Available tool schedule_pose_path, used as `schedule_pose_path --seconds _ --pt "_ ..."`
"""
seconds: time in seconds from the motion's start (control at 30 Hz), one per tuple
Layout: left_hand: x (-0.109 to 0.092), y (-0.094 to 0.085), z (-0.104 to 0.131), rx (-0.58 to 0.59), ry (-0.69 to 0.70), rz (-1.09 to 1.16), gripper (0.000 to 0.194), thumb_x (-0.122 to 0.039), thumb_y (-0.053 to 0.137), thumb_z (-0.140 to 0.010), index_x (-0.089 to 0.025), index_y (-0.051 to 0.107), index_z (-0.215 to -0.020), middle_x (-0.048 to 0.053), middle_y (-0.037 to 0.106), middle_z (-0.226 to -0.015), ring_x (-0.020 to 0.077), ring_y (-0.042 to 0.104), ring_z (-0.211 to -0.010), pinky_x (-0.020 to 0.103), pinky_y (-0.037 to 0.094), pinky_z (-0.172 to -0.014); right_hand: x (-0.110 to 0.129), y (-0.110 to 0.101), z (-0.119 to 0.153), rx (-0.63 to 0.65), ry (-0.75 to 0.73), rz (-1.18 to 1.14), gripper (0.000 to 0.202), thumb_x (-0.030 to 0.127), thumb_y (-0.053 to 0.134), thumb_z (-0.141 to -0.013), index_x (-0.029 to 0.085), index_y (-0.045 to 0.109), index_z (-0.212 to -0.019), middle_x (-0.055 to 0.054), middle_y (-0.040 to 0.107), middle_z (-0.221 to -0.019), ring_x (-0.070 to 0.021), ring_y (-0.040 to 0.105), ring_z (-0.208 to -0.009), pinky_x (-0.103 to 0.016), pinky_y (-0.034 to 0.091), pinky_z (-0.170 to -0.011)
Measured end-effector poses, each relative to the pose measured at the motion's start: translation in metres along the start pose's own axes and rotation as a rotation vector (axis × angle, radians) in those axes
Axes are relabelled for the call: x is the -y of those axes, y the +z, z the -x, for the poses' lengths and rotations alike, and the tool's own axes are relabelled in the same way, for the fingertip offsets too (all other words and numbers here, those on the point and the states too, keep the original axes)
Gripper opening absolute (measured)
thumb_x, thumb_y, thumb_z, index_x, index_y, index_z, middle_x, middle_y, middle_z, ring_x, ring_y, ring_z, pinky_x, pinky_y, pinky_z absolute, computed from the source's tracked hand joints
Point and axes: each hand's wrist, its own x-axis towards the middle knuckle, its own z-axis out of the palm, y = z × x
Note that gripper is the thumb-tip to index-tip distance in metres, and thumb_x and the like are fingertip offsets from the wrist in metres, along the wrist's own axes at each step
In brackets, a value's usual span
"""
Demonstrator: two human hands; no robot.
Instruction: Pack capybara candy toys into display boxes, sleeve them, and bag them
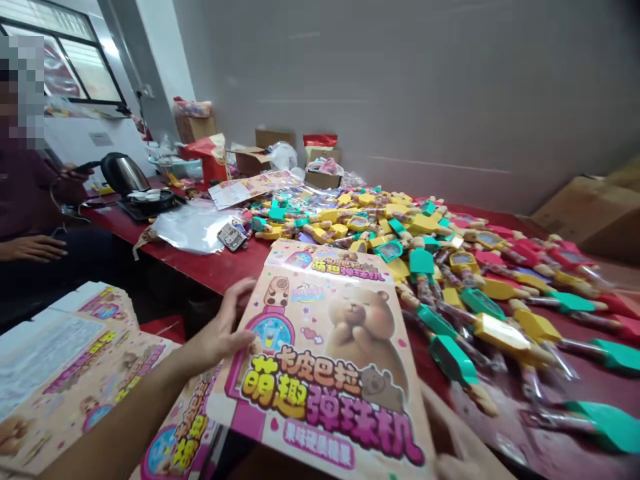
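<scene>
A pink cardboard box (320,333) with a bear picture and large Chinese lettering is tilted in front of me at the table's edge. My left hand (235,327) grips its left side, thumb on the printed face and fingers behind the edge. At the lower right, my right hand (450,440) is against the box's right side, blurred and partly hidden. Just beyond the box, a big pile of yellow, green and red plastic toys (423,263) with light brown figures and clear wrapped tubes spreads over the red table (193,267).
Flattened printed cartons (75,373) lie at lower left. Clear plastic bags (187,227), a kettle (125,175) and small open boxes (323,179) stand farther back. A seated person (30,193) is at the left. A brown carton (590,213) sits at the right.
</scene>
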Motion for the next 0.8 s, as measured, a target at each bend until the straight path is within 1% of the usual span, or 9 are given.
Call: schedule_pose_path --seconds 0.03,0.1,0.17,0.27,0.33,0.4,0.47,0.63,0.8 --pt "0.005 0.003 0.014 0.044 -0.105 0.128 0.073 -0.054 0.065 -0.071 -0.027 0.035 -0.131 0.012 0.042 -0.137 0.03 0.046 -0.123 0.042 0.049 -0.09 -0.002 0.001 0.003 0.043 0.054 0.014 0.059 0.062 0.074 -0.062 0.024 0.059 -0.105 -0.006 0.061 -0.091 -0.0249 0.059 -0.083 -0.036 0.049 -0.076" --pt "0.009 0.009 0.029 0.208 -0.269 0.269 0.068 -0.044 0.068 -0.072 -0.027 0.035 -0.13 0.009 0.054 -0.124 0.0264 0.057 -0.11 0.039 0.052 -0.085 -0.004 0.001 0.0 0.056 0.074 0.04 0.041 0.049 0.074 -0.07 0.021 0.06 -0.098 -0.006 0.061 -0.092 -0.0234 0.059 -0.088 -0.034 0.048 -0.08" --pt "0.012 0.015 0.026 0.272 -0.236 0.115 0.052 -0.033 0.068 -0.073 -0.024 0.046 -0.12 0.005 0.062 -0.11 0.0224 0.061 -0.1 0.034 0.052 -0.083 -0.004 -0.002 -0.015 0.028 -0.026 0.189 0.031 0.041 0.067 -0.078 0.02 0.058 -0.099 -0.006 0.062 -0.096 -0.0226 0.058 -0.092 -0.033 0.049 -0.082" --pt "0.03 0.024 -0.004 -0.041 0.094 -0.419 0.026 -0.033 0.067 -0.075 -0.019 0.06 -0.095 0.003 0.065 -0.087 0.0194 0.063 -0.082 0.029 0.052 -0.071 -0.01 -0.01 -0.051 -0.218 -0.435 0.772 0.018 0.034 0.054 -0.086 0.019 0.057 -0.096 -0.005 0.063 -0.086 -0.0189 0.061 -0.077 -0.027 0.052 -0.068" --pt "0.052 0.031 -0.027 -0.296 0.239 -0.641 0.026 -0.042 0.066 -0.075 -0.017 0.06 -0.076 0.004 0.062 -0.075 0.0209 0.059 -0.073 0.033 0.049 -0.067 -0.02 -0.017 -0.076 -0.481 -0.708 1.11 0.02 0.033 0.047 -0.091 0.019 0.053 -0.08 -0.003 0.058 -0.071 -0.0168 0.057 -0.062 -0.024 0.046 -0.053" --pt "0.078 0.038 -0.044 -0.47 0.284 -0.703 0.035 -0.05 0.063 -0.076 -0.016 0.057 -0.068 0.006 0.059 -0.072 0.023 0.055 -0.073 0.037 0.045 -0.07 -0.033 -0.023 -0.096 -0.674 -0.848 1.229 0.026 0.032 0.045 -0.093 0.02 0.046 -0.071 -0.002 0.052 -0.065 -0.0165 0.051 -0.057 -0.025 0.04 -0.049" --pt "0.1 0.046 -0.053 -0.587 0.337 -0.748 0.038 -0.054 0.06 -0.077 -0.017 0.056 -0.068 0.007 0.057 -0.071 0.0234 0.054 -0.073 0.038 0.043 -0.071 -0.046 -0.028 -0.108 -0.771 -0.921 1.266 0.025 0.028 0.049 -0.093 0.02 0.043 -0.071 -0.002 0.051 -0.066 -0.0173 0.051 -0.06 -0.026 0.039 -0.053" --pt "0.131 0.055 -0.052 -0.68 0.41 -0.773 0.03 -0.047 0.063 -0.078 -0.018 0.058 -0.076 0.005 0.057 -0.07 0.022 0.055 -0.073 0.035 0.044 -0.071 -0.069 -0.036 -0.117 -0.859 -1.005 1.369 0.014 0.018 0.054 -0.091 0.02 0.047 -0.079 -0.002 0.052 -0.064 -0.0167 0.051 -0.058 -0.026 0.04 -0.053" --pt "0.141 0.048 -0.054 -0.599 0.338 -0.698 0.021 -0.035 0.062 -0.079 -0.017 0.06 -0.088 0.01 0.063 -0.091 0.0272 0.059 -0.095 0.043 0.046 -0.086 -0.074 -0.041 -0.118 -0.866 -1.028 1.379 0.003 0.017 0.052 -0.09 0.019 0.053 -0.092 -0.007 0.06 -0.085 -0.0229 0.059 -0.078 -0.032 0.05 -0.067"
